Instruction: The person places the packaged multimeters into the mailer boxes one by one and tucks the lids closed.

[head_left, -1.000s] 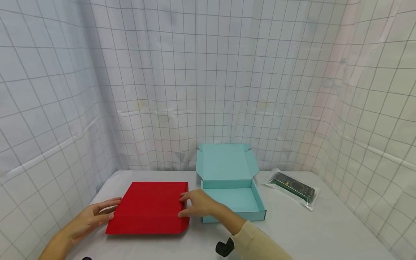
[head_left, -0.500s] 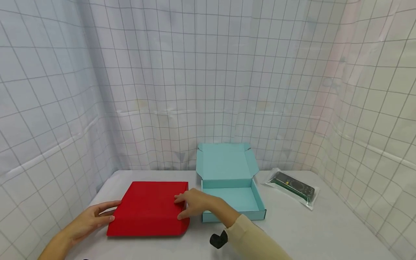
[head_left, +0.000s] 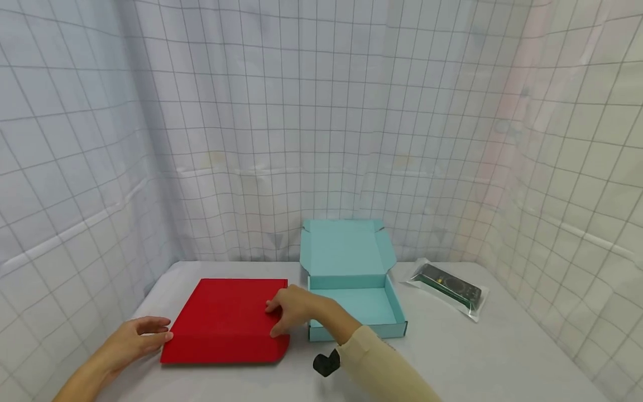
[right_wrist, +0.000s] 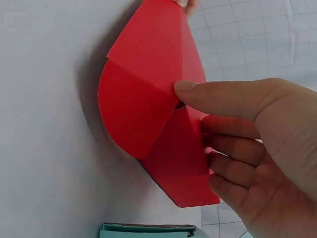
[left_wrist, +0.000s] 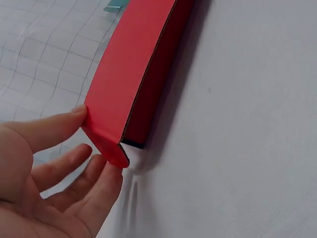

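A red cardboard mailer box (head_left: 226, 312) lies on the left of the table, its lid down and its front panel sloping outward. At its front left corner is my left hand (head_left: 129, 340); the thumb touches the corner and the fingers are relaxed beside the small side flap (left_wrist: 118, 157). My right hand (head_left: 293, 307) holds the box's right edge, thumb at the front fold and fingertips along the lid. In the right wrist view, a rounded side flap (right_wrist: 131, 111) sticks out by the front right corner. The inside of the red box is hidden.
A light blue mailer box (head_left: 356, 304) stands with its lid raised, right of the red one and behind my right forearm. Farther right lies a black multimeter (head_left: 449, 285) in a clear plastic bag. Gridded white curtains (head_left: 321, 139) surround the table on three sides.
My left fingers have drawn back from the red box's left side, leaving the thumb at the corner. My right fingers have shifted slightly inward over the lid. The box has barely moved.
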`<act>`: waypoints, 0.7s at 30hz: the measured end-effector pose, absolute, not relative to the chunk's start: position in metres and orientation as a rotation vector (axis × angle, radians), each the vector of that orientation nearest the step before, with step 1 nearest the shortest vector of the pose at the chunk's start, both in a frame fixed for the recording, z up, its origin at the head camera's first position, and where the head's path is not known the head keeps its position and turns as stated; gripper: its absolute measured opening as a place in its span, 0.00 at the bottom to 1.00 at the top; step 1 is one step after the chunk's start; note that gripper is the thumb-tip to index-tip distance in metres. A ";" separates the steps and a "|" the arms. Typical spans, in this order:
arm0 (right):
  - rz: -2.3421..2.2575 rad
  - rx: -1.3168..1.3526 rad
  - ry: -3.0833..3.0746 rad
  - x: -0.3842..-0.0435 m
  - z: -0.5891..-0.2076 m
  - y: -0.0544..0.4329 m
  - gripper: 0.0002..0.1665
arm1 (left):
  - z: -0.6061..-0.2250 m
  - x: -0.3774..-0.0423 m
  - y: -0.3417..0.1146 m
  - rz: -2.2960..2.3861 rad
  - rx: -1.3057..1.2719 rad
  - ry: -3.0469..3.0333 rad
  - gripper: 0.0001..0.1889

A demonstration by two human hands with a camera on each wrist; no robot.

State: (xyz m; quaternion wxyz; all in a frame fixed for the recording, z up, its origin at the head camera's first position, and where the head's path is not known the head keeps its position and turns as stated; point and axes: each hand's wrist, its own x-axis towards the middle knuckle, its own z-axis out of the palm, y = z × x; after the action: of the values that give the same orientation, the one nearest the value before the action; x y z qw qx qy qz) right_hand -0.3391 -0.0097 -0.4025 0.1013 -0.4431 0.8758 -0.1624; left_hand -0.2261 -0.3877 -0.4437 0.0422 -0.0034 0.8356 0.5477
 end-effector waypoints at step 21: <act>-0.435 -1.261 2.615 -0.340 -0.397 -0.013 0.32 | -0.439 -0.220 -0.382 1.651 -0.187 2.448 0.22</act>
State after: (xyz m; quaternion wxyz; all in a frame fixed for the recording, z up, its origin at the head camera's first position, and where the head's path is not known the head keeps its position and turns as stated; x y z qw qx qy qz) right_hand -0.3398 -0.0134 -0.3966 0.1030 -0.4272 0.8861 -0.1473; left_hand -0.2198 -0.3824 -0.4390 0.0912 -0.0628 0.8239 0.5558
